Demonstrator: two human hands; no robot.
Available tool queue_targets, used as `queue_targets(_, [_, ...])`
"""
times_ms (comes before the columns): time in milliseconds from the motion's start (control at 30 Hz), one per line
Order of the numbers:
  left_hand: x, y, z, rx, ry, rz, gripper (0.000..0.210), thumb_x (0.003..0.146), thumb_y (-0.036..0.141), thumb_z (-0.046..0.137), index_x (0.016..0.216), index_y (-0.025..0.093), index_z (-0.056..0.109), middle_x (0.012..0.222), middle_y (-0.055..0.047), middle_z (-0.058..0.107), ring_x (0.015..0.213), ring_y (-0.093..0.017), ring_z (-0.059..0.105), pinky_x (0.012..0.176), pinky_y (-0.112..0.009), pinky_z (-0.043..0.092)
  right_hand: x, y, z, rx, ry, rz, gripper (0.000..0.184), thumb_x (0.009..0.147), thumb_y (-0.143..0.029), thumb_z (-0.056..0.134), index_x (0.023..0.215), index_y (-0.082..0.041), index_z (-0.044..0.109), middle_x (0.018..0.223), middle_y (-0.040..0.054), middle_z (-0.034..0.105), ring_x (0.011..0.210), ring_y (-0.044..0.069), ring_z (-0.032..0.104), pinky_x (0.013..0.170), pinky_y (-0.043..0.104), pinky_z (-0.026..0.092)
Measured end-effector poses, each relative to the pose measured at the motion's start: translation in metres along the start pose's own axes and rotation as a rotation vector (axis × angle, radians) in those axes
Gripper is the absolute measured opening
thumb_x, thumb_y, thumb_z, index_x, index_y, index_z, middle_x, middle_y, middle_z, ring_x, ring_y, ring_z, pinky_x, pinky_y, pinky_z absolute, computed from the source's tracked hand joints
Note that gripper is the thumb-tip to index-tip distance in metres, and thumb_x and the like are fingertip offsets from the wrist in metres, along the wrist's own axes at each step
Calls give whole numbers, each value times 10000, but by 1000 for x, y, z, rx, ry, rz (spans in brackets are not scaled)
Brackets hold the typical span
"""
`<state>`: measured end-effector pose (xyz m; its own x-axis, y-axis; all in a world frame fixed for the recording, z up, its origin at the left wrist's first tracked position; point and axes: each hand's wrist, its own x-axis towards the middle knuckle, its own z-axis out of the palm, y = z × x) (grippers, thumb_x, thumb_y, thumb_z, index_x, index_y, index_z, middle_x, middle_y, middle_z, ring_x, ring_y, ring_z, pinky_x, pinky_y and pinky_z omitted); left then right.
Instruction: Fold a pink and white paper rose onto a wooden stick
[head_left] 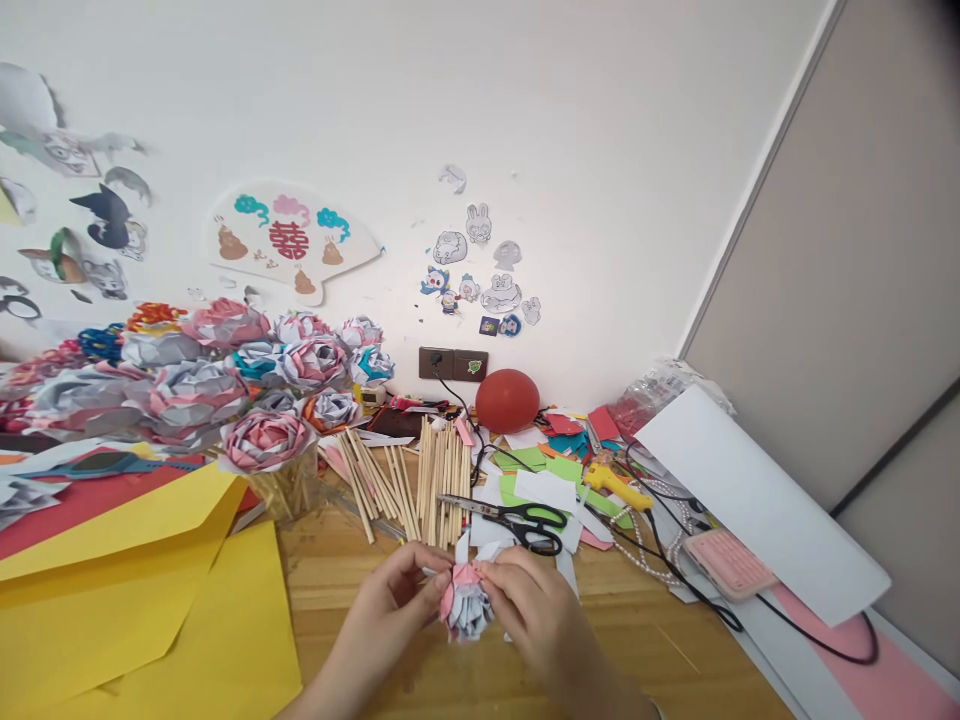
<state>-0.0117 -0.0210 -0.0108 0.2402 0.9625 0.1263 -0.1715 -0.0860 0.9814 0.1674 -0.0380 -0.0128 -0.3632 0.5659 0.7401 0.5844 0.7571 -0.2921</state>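
Note:
Between my hands is a small paper flower point(470, 612) with pleated white and pink petals, just above the wooden table. My left hand point(401, 598) pinches its left side, thumb and fingers closed on the pink edge. From the right, my right hand point(529, 605) grips the flower's upper right part with thumb and forefinger. White paper strips stick up behind the flower, partly hidden by my fingers. Black-handled scissors point(517, 515) lie just beyond my hands, across a row of wooden sticks point(442, 470).
Finished paper flowers point(199, 395) crowd the left back. Yellow paper sheets point(225, 620) cover the left front. A red balloon point(508, 400) sits by the wall. Paper scraps point(544, 490), a yellow glue gun point(616, 486) with its cable, and a pink keypad-like device point(729, 563) lie right.

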Motion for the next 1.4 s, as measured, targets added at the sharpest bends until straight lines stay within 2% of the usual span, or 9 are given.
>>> queue_targets(167, [1, -2, -1, 22, 15, -3, 258, 624, 399, 713, 628, 166, 602, 684, -4, 647, 569, -129, 556, 514, -220, 438, -4, 2, 7, 2, -4, 44, 255, 934, -218, 327, 935, -153, 573, 720, 61, 580, 635, 150, 567, 565, 248, 489])
queue_targets(333, [2, 0, -1, 47, 12, -17, 267, 621, 403, 713, 633, 162, 597, 670, -1, 637, 567, -128, 557, 522, -222, 441, -2, 0, 4, 23, -36, 109, 243, 930, -268, 345, 931, -175, 569, 756, 53, 587, 657, 151, 573, 587, 243, 483])
queue_targets(500, [1, 0, 0, 105, -56, -10, 246, 691, 399, 653, 659, 170, 568, 619, 13, 606, 519, -128, 549, 515, -234, 429, -2, 1, -1, -73, 13, 139, 336, 914, -182, 274, 1185, -156, 472, 872, 84, 558, 704, 170, 561, 608, 269, 464])
queue_targets(700, [0, 1, 1, 177, -58, -36, 320, 650, 465, 662, 658, 161, 559, 549, 35, 543, 494, -111, 483, 481, -213, 383, 2, 1, -4, -35, -221, 26, 359, 898, -189, 322, 1230, -162, 458, 895, 79, 539, 700, 165, 538, 617, 264, 444])
queue_targets(900, [2, 3, 2, 70, -93, -92, 398, 588, 521, 686, 659, 158, 539, 550, 46, 528, 477, -101, 489, 475, -213, 391, 8, -5, -7, 96, -333, 56, 331, 912, -259, 351, 1202, -171, 486, 914, 72, 517, 747, 157, 535, 676, 262, 455])
queue_targets(1100, [4, -2, 0, 106, -96, -83, 375, 622, 509, 668, 653, 159, 539, 530, 45, 529, 485, -103, 483, 480, -207, 371, 2, -5, 1, 81, -243, 94, 305, 912, -210, 341, 1176, -171, 490, 875, 65, 534, 716, 148, 547, 647, 244, 466])
queue_targets(1200, [5, -4, -2, 113, -94, -65, 364, 625, 496, 673, 658, 156, 548, 539, 42, 524, 498, -105, 478, 492, -210, 369, -2, -4, 4, 79, -181, 123, 230, 914, -228, 355, 1035, -171, 542, 827, 54, 552, 686, 146, 547, 601, 234, 456])
queue_targets(1300, [5, -5, -3, 117, -88, -54, 358, 620, 484, 684, 659, 151, 560, 546, 39, 527, 493, -100, 467, 492, -208, 365, -3, -3, 4, 53, -142, 79, 235, 918, -232, 343, 887, -170, 569, 777, 52, 555, 657, 142, 540, 569, 231, 434])
queue_targets(1400, [5, -5, -3, 118, -70, -58, 357, 611, 480, 693, 654, 148, 568, 547, 36, 534, 497, -100, 466, 489, -204, 362, -2, -3, 2, 16, -136, 33, 257, 923, -222, 329, 891, -165, 577, 788, 61, 574, 656, 143, 544, 564, 238, 416])
